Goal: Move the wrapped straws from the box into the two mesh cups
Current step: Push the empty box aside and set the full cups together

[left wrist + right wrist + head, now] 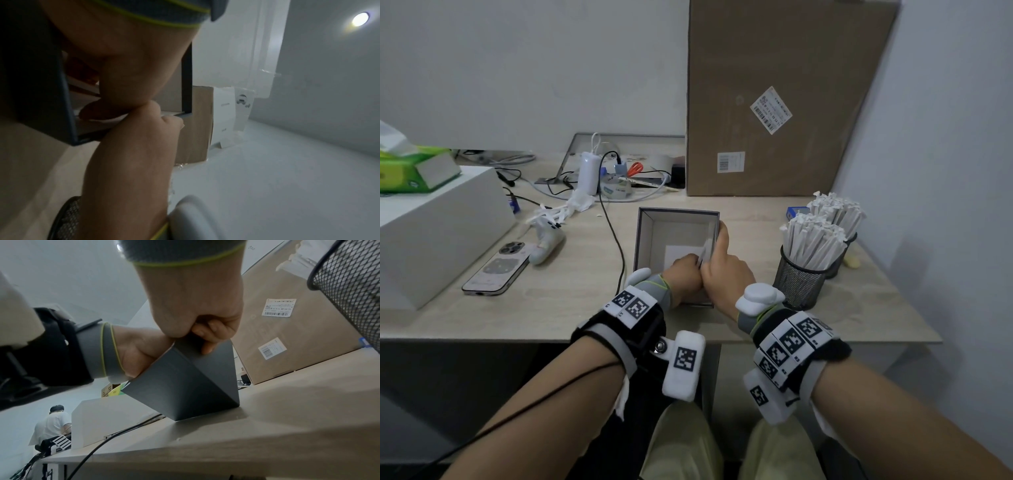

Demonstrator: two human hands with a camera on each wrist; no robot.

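Observation:
A dark box (674, 214) with a pale inside stands mid-table; in the right wrist view the box (185, 381) is tipped up on one lower edge. My right hand (726, 265) grips its right wall, fingers (207, 334) curled over the rim. Inside the box my left hand (683, 270) curls its fingers round a thin wrapped straw (704, 251), the thumb (92, 110) pressing on white paper. To the right stand two black mesh cups, the near one (799, 281) and the far one (840, 257), both packed with upright wrapped straws (813, 240).
A tall cardboard carton (774, 102) leans on the wall behind the box. A white box (431, 233), a phone (498, 269) and a black cable (616, 240) lie to the left. The near mesh cup (353, 277) stands close to my right wrist. A person (51, 423) sits in the background.

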